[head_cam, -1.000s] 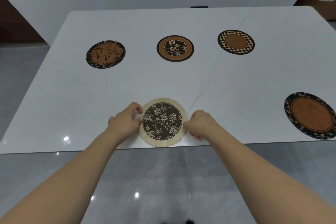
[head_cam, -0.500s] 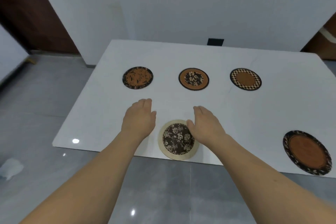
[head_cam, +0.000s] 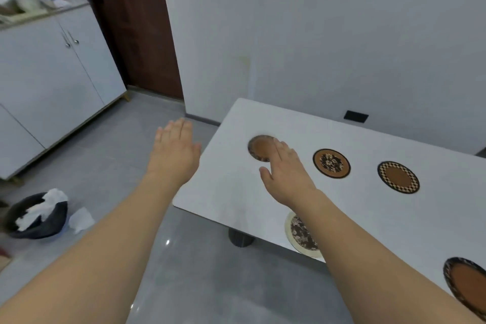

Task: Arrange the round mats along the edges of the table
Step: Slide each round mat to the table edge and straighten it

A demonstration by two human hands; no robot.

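Mats (head_cam: 331,163): 5 on table (head_cam: 236,192) | near edge: 2 | hands (head_cam: 173,151): both open, empty

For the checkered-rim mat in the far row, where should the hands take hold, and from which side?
The checkered-rim mat lies flat on the table with clear space all round, so there is no raised part to grab. Probably best: come from above on the near side and pinch the thin rim, sliding it first if a fingertip will not get under.

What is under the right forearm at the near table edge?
The cream-rimmed floral mat lies flat on the table at its near edge. The right forearm covers the mat's right part, so only its left portion shows.
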